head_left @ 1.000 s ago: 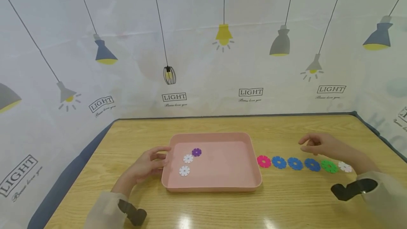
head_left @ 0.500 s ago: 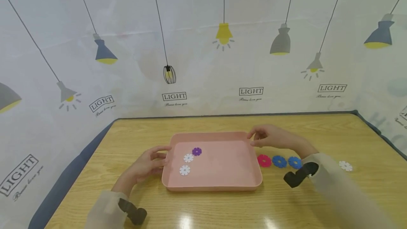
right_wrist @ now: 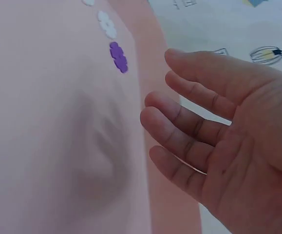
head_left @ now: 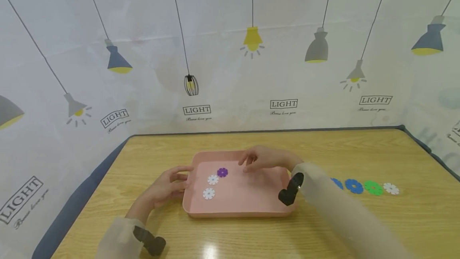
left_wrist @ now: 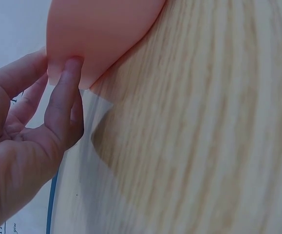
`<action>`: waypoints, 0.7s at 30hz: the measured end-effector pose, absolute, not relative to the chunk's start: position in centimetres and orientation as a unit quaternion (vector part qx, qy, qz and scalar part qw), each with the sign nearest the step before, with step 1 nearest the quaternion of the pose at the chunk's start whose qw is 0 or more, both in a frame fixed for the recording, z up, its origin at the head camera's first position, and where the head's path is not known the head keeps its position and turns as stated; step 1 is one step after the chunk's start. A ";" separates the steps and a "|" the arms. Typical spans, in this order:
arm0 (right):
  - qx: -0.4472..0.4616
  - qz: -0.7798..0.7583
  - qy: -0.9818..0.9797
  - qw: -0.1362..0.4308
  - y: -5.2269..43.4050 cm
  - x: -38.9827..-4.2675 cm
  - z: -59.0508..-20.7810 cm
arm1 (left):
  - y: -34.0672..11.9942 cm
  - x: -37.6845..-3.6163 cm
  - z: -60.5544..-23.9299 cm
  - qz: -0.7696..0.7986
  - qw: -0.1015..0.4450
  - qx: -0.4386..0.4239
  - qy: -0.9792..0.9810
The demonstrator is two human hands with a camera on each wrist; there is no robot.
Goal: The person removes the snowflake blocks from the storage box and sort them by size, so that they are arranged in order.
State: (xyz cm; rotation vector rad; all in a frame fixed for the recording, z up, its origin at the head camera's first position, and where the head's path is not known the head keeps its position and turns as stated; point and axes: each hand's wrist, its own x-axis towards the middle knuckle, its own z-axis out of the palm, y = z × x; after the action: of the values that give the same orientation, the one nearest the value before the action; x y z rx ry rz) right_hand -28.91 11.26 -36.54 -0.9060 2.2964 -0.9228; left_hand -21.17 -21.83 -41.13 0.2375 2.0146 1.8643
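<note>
Left grip [head_left: 163, 187] pinches the pink tray [head_left: 248, 207] at its left rim; we see the thumb on the rim. Right grip [head_left: 264, 159], fingers loose and empty, hovers over the tray's far-right part. Tray sits mid-worktop [head_left: 230, 235], with open room toward near and far edges. Inside: purple disc [head_left: 222, 172], two white discs [head_left: 211, 186]. Blue, green and white discs [head_left: 364, 187] line the right side.

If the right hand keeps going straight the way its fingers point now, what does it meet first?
Probably the purple flower piece. The right hand hovers open over the pink tray, fingers aimed leftward at it. How high the hand hangs is unclear, so it could pass above.
</note>
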 end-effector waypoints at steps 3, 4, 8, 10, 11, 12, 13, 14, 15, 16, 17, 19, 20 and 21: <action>-0.323 -0.367 0.831 0.265 9.9 -29.4 -37.3 | -21.8 -21.2 -41.1 0.665 0.194 0.086 0.716; -0.319 -0.376 0.828 0.268 9.5 -29.5 -37.6 | -21.8 -21.2 -41.1 0.665 0.194 0.087 0.716; -0.308 -0.408 0.816 0.271 8.3 -29.9 -38.4 | -21.9 -21.2 -41.2 0.663 0.193 0.090 0.717; -0.308 -0.414 0.813 0.268 7.8 -30.0 -38.7 | -21.8 -21.2 -41.2 0.662 0.193 0.089 0.718; -0.310 -0.418 0.812 0.266 7.6 -30.1 -38.8 | -21.9 -21.3 -41.3 0.662 0.193 0.090 0.718; -0.313 -0.419 0.811 0.263 7.4 -30.2 -39.0 | -21.9 -21.3 -41.3 0.662 0.194 0.090 0.718; -0.318 -0.421 0.808 0.262 7.2 -30.3 -39.1 | -21.9 -21.3 -41.3 0.663 0.194 0.090 0.717; -0.321 -0.423 0.806 0.262 6.9 -30.3 -39.2 | -21.8 -21.2 -41.2 0.664 0.195 0.089 0.717; -0.323 -0.426 0.803 0.263 6.7 -30.4 -39.3 | -21.8 -21.2 -41.2 0.665 0.195 0.088 0.716; -0.326 -0.423 0.804 0.260 6.5 -30.5 -39.3 | -21.8 -21.2 -41.2 0.665 0.195 0.089 0.715; -0.329 -0.419 0.806 0.258 6.3 -30.5 -39.3 | -21.8 -21.2 -41.1 0.666 0.195 0.089 0.715; -0.327 -0.412 0.809 0.262 5.9 -30.4 -39.3 | -21.8 -21.2 -41.1 0.667 0.195 0.088 0.714; -0.322 -0.408 0.813 0.263 5.7 -30.3 -39.2 | -21.8 -21.2 -41.1 0.667 0.195 0.088 0.714; -0.317 -0.404 0.816 0.264 5.6 -30.2 -39.2 | -21.8 -21.2 -41.2 0.667 0.195 0.088 0.713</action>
State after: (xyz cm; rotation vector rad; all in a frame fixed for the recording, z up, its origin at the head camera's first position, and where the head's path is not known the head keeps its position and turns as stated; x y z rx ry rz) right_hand -30.19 5.59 -39.25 -0.8575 2.2075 -1.0927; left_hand -21.20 -21.83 -41.18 0.2480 1.9984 1.8703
